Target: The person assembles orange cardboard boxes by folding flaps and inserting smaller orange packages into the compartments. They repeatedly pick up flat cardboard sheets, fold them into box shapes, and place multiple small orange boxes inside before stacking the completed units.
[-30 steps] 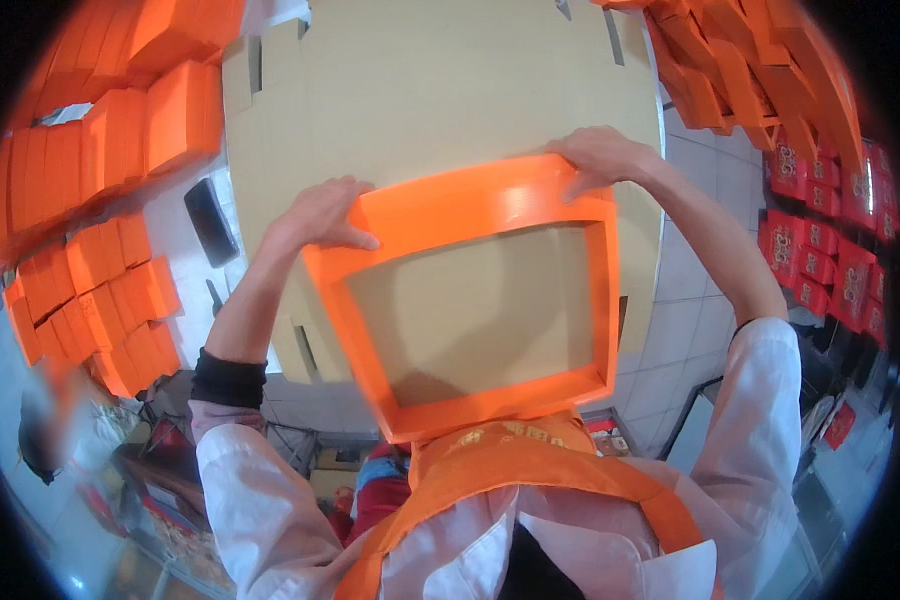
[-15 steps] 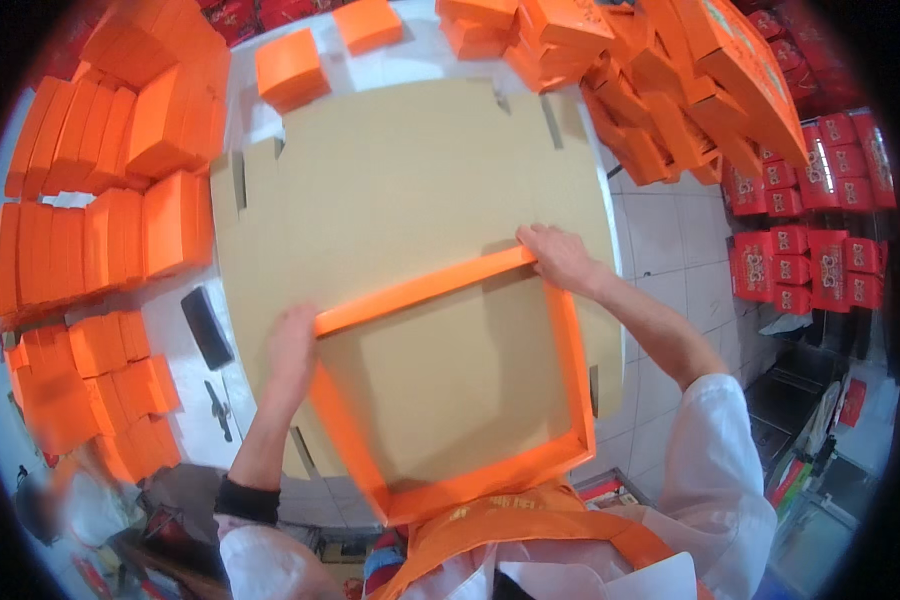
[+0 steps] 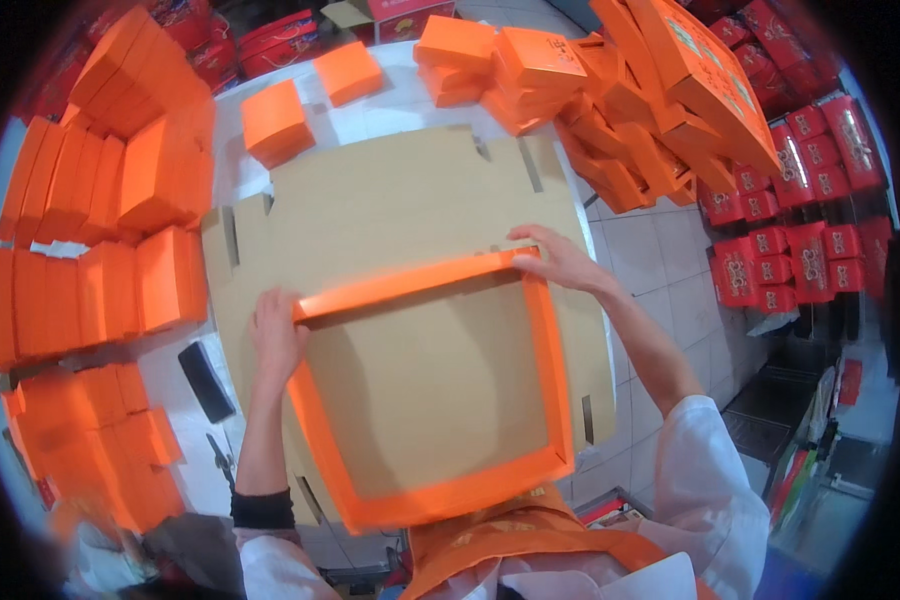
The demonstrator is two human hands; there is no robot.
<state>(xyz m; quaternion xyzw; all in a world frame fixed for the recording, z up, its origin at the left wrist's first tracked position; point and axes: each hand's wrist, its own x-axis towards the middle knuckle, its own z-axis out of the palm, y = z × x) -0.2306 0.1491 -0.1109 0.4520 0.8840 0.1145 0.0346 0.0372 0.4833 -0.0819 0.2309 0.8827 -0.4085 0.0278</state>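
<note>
I hold a large orange box frame [image 3: 440,500], an open shell with a brown cardboard inside, over a flattened brown cardboard sheet [image 3: 390,200] on the table. My left hand [image 3: 275,335] grips its far left corner. My right hand [image 3: 560,260] grips its far right corner. The near edge of the frame sits close to my chest, above my orange vest [image 3: 510,545].
Stacks of orange boxes [image 3: 100,260] line the table's left side, and more lie at the back [image 3: 490,55] and in a heap at the right [image 3: 660,110]. Red boxes [image 3: 780,230] stand on the tiled floor at the right. A black device [image 3: 206,380] lies left of my arm.
The orange frame has come down from in front of my face toward the cardboard sheet. Both hands stayed on its far corners, and my view tilted down onto the table.
</note>
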